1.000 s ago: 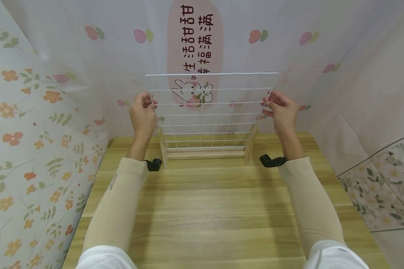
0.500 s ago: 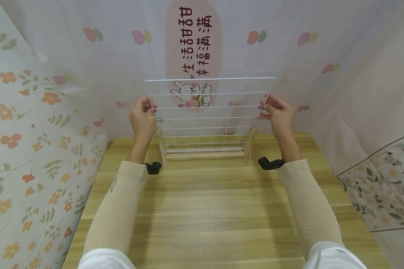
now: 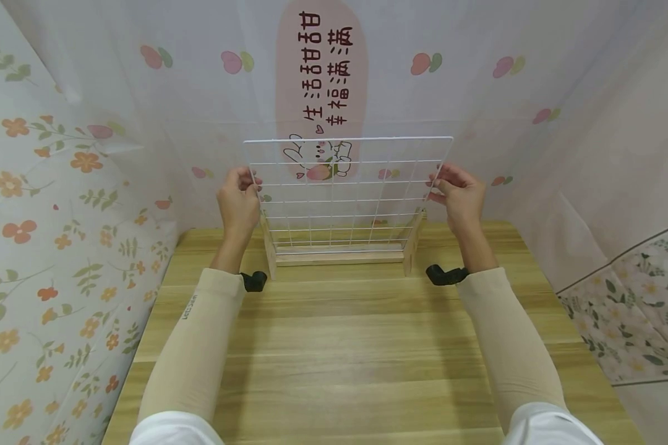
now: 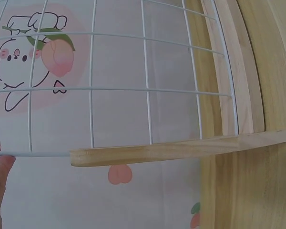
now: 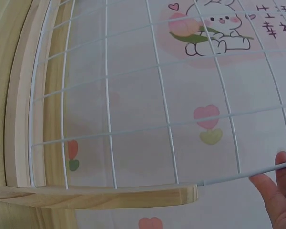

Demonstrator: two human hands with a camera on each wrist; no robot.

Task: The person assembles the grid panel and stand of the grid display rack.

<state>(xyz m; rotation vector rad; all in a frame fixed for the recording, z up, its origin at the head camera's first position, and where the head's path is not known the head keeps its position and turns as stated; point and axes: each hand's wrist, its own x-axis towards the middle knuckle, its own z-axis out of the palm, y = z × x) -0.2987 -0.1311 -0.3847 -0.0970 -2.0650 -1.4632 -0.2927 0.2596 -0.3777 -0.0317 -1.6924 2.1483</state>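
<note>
A white wire grid panel (image 3: pixel 345 183) stands nearly upright in a pale wooden stand (image 3: pixel 339 256), between its two side pieces. My left hand (image 3: pixel 238 201) pinches the grid's left side wire between thumb and fingers, above the stand's left side piece (image 4: pixel 152 151). On the opposite side, my right hand (image 3: pixel 462 193) pinches the right side wire, a little beyond the end of the right side piece (image 5: pixel 109 196). In both wrist views the grid's bottom wire runs along the wooden crossbars at the base.
The stand is at the back of a wood-grain table (image 3: pixel 339 346). Behind it hangs a printed curtain (image 3: pixel 389 74) with fruit shapes and a rabbit; floral cloth (image 3: pixel 50 235) covers the left side. Black wrist mounts (image 3: pixel 448 275) jut from both sleeves.
The grid's top edge has moved down, and both hands have gone down slightly with it, keeping their pinch on the side wires. The stand has stayed in place.
</note>
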